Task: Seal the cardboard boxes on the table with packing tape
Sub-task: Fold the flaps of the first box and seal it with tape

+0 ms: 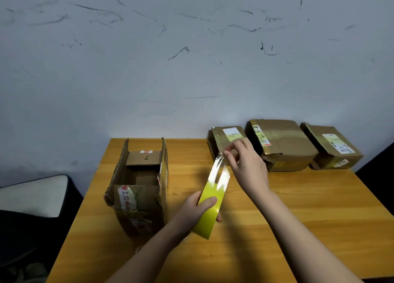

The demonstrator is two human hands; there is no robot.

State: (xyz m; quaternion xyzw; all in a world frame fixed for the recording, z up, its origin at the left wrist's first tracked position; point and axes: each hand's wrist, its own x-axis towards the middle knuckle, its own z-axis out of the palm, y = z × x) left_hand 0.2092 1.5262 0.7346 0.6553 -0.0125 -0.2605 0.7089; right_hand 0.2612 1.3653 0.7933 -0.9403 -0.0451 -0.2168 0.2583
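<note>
We see tape strip (215,189) running diagonally, near-left to far-right; left hand (195,208) pinches its near end, right hand (247,165) pinches its far end.

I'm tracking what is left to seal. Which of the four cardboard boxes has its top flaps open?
The open box alone at the table's left, side flaps standing up; the three boxes in the back-right row are closed.
</note>
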